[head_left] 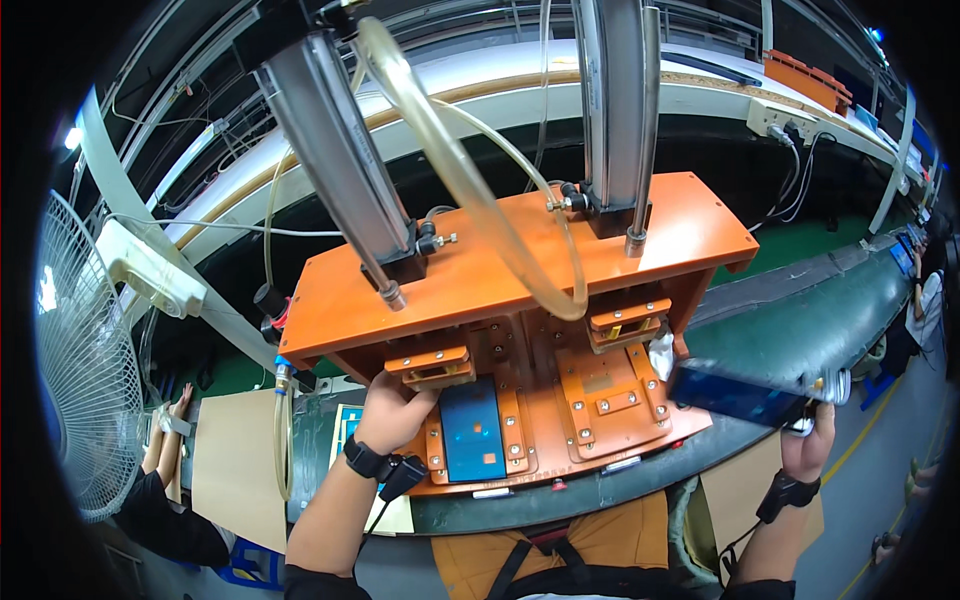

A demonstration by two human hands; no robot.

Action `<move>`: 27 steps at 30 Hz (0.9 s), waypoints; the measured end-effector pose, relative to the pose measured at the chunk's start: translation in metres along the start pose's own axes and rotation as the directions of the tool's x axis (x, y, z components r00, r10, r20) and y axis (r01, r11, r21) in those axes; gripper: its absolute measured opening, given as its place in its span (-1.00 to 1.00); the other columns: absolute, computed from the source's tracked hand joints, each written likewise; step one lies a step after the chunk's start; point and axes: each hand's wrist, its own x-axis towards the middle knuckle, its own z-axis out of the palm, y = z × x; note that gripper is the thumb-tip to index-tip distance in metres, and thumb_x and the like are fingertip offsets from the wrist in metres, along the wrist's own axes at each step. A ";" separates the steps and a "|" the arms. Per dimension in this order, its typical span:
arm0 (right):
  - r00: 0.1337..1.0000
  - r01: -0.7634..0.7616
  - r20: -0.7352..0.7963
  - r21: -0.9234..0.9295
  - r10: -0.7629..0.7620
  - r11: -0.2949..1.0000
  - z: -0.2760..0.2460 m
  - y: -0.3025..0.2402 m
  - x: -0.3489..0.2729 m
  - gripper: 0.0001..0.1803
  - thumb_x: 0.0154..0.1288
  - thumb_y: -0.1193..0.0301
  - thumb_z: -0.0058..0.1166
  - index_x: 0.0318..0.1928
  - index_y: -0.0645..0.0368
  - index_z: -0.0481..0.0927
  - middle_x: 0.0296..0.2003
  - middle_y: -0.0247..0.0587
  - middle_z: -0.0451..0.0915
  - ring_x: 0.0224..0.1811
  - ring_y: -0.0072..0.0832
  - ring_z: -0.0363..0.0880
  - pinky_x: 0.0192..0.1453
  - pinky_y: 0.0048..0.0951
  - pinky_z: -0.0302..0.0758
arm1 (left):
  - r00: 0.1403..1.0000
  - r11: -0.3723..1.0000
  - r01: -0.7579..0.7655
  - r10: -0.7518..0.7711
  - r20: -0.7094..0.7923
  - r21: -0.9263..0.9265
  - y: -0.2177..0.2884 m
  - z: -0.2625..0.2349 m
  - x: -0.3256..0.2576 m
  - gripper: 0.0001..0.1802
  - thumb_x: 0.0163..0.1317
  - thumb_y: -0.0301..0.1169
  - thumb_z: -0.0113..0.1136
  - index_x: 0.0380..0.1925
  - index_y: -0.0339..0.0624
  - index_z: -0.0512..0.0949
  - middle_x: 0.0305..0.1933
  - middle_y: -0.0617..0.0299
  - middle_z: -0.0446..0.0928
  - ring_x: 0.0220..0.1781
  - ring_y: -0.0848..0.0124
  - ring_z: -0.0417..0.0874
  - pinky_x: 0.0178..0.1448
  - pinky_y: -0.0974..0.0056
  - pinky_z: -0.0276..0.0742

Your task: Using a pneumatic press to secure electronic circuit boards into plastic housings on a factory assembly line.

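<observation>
An orange press fixture [520, 250] with two pneumatic cylinders stands in front of me. My left hand [395, 410] reaches under its top plate and touches the left edge of a dark blue flat panel [472, 428] lying in the left nest of the orange base. The right nest [605, 395] holds no panel. My right hand [812, 445] is out to the right, gripping a second dark blue flat panel [740, 395] by its end and holding it level above the conveyor. Both wrists wear black straps.
A dark green conveyor belt [820, 320] runs to the right behind the fixture. Clear hoses [470, 180] loop over the top plate. A white fan [80, 370] stands at the left. Another person's arms [165, 440] rest at the lower left; cardboard sheets [235, 455] lie nearby.
</observation>
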 end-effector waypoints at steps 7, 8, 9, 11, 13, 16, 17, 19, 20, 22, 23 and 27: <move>0.876 -0.257 -0.366 0.193 0.313 0.947 -0.097 0.076 0.056 -0.77 0.48 0.27 0.07 0.00 0.08 0.62 -0.13 -0.27 0.70 -0.11 -0.42 0.68 -0.15 -0.45 0.63 | 1.000 0.825 -0.001 0.013 -0.018 0.565 -0.061 -0.022 0.027 -0.58 0.24 -0.32 0.26 0.12 -0.03 0.53 0.14 0.20 0.62 0.21 0.21 0.60 0.28 0.20 0.52; 0.857 -0.280 -0.382 0.215 0.345 0.936 -0.106 0.098 0.071 -0.76 0.46 0.26 0.09 0.00 0.08 0.62 -0.14 -0.27 0.69 -0.10 -0.41 0.68 -0.15 -0.46 0.62 | 0.998 0.830 0.050 -0.066 0.010 0.556 -0.069 -0.033 0.027 -0.54 0.24 -0.26 0.27 0.15 -0.01 0.52 0.18 0.21 0.60 0.25 0.25 0.57 0.34 0.21 0.46; 0.839 -0.302 -0.394 0.236 0.375 0.924 -0.109 0.119 0.087 -0.76 0.45 0.25 0.12 0.00 0.08 0.62 -0.15 -0.27 0.69 -0.09 -0.39 0.67 -0.14 -0.47 0.60 | 1.000 0.889 0.009 0.004 -0.028 0.457 -0.086 -0.038 0.026 -0.53 0.24 -0.21 0.29 0.16 0.01 0.52 0.30 0.11 0.49 0.33 0.24 0.48 0.42 0.19 0.37; 0.807 -0.401 -0.379 0.212 0.453 0.891 -0.123 0.162 0.118 -0.72 0.43 0.21 0.14 0.01 0.09 0.61 -0.12 -0.23 0.68 -0.07 -0.38 0.66 -0.09 -0.46 0.58 | 0.999 0.885 0.049 -0.033 -0.041 0.463 -0.100 -0.043 0.020 -0.52 0.24 -0.20 0.29 0.15 0.01 0.52 0.29 0.12 0.49 0.32 0.24 0.49 0.41 0.19 0.38; 0.801 -0.438 -0.356 0.199 0.481 0.876 -0.109 0.195 0.148 -0.71 0.45 0.21 0.11 0.01 0.12 0.60 -0.10 -0.15 0.67 -0.07 -0.35 0.66 -0.04 -0.44 0.59 | 0.994 0.874 0.103 -0.075 -0.079 0.474 -0.101 -0.050 0.009 -0.52 0.24 -0.20 0.30 0.15 0.00 0.52 0.27 0.12 0.50 0.30 0.24 0.50 0.38 0.18 0.39; 0.802 -0.473 -0.312 0.191 0.510 0.860 -0.124 0.236 0.198 -0.70 0.48 0.23 0.06 0.01 0.19 0.55 -0.05 -0.02 0.65 0.01 -0.28 0.65 0.07 -0.36 0.62 | 0.987 0.867 0.156 -0.119 -0.109 0.473 -0.102 -0.053 -0.003 -0.51 0.23 -0.19 0.31 0.15 -0.02 0.52 0.24 0.12 0.52 0.26 0.25 0.51 0.35 0.17 0.41; 0.791 -0.447 -0.342 0.245 0.508 0.861 -0.110 0.254 0.209 -0.68 0.48 0.25 0.05 0.08 0.19 0.53 0.01 -0.03 0.63 0.00 -0.26 0.65 0.05 -0.28 0.63 | 0.982 0.859 0.183 -0.138 -0.128 0.478 -0.102 -0.056 -0.010 -0.51 0.23 -0.18 0.31 0.14 -0.03 0.52 0.22 0.12 0.52 0.25 0.25 0.52 0.34 0.17 0.41; 0.886 -0.396 -0.239 0.058 0.398 0.917 -0.071 0.283 0.216 -0.69 0.44 0.26 0.09 0.01 0.24 0.60 -0.07 -0.07 0.68 -0.09 -0.24 0.68 -0.01 -0.25 0.62 | 0.968 0.836 0.246 -0.183 -0.175 0.490 -0.099 -0.065 -0.028 -0.51 0.22 -0.18 0.32 0.14 -0.04 0.52 0.20 0.12 0.53 0.23 0.26 0.52 0.32 0.17 0.42; 0.884 -0.398 -0.241 0.063 0.401 0.915 -0.069 0.286 0.221 -0.69 0.44 0.26 0.09 0.01 0.24 0.60 -0.07 -0.07 0.68 -0.09 -0.24 0.68 -0.01 -0.25 0.62 | 0.961 0.827 0.272 -0.204 -0.189 0.492 -0.098 -0.068 -0.035 -0.50 0.22 -0.18 0.32 0.14 -0.05 0.52 0.19 0.12 0.54 0.22 0.26 0.53 0.31 0.16 0.43; 0.886 -0.442 -0.176 -0.047 0.428 0.896 -0.066 0.289 0.234 -0.69 0.43 0.26 0.10 -0.02 0.25 0.61 -0.09 -0.08 0.69 -0.10 -0.24 0.68 -0.01 -0.25 0.62 | 0.946 0.809 0.319 -0.244 -0.212 0.494 -0.095 -0.073 -0.048 -0.50 0.22 -0.17 0.33 0.13 -0.06 0.52 0.17 0.12 0.55 0.19 0.26 0.54 0.29 0.16 0.44; 0.885 -0.459 -0.145 -0.104 0.443 0.882 -0.066 0.292 0.240 -0.69 0.43 0.26 0.10 -0.03 0.25 0.62 -0.11 -0.09 0.69 -0.10 -0.24 0.68 -0.01 -0.25 0.62 | 0.938 0.800 0.342 -0.264 -0.223 0.494 -0.093 -0.074 -0.055 -0.50 0.21 -0.17 0.33 0.13 -0.07 0.52 0.16 0.12 0.55 0.18 0.26 0.54 0.28 0.16 0.44; 0.862 -0.486 -0.036 -0.338 0.506 0.806 -0.072 0.291 0.263 -0.69 0.41 0.26 0.11 -0.07 0.27 0.64 -0.15 -0.11 0.71 -0.12 -0.24 0.69 -0.02 -0.25 0.61 | 0.906 0.765 0.422 -0.337 -0.255 0.487 -0.088 -0.078 -0.076 -0.48 0.20 -0.15 0.34 0.12 -0.09 0.52 0.12 0.12 0.57 0.13 0.27 0.56 0.23 0.15 0.46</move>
